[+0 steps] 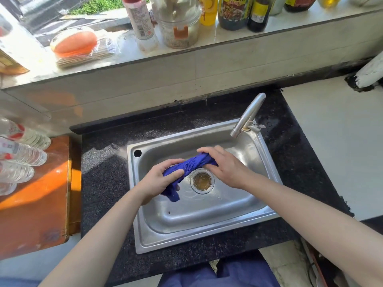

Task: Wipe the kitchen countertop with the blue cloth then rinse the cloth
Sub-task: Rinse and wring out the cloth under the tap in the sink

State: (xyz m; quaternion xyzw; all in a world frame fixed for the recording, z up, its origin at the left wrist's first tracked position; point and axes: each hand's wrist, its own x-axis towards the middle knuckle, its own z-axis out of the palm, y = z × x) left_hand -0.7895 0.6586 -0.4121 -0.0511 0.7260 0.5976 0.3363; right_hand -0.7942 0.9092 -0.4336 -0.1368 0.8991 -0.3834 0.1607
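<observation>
The blue cloth [191, 165] hangs over the middle of the sink [145, 241], which is set into the dark counter [103, 172] toward its front edge. The cloth is bunched into a loose twisted rope running from lower left to upper right, just beside the drain [202, 181]. The left hand [159, 181] grips the lower end, fingers curled round it and thumb laid across the top, with a short tail drooping below the fist. The right hand [224, 165] covers the upper end, fingers bent over and down around it. The cloth looks soft and limp, with no stiffness of its own. If soaked, it is probably heavier than it appears and will sag wherever it is unsupported, so the two ends are the sensible places to hold it for wringing. The knitted texture should give a fair grip even when wet. The right fingertips and the cloth end beneath that palm are hidden. No stream shows under the faucet [247, 114], but glare on the steel makes that uncertain, and how wet the cloth is cannot be judged.
</observation>
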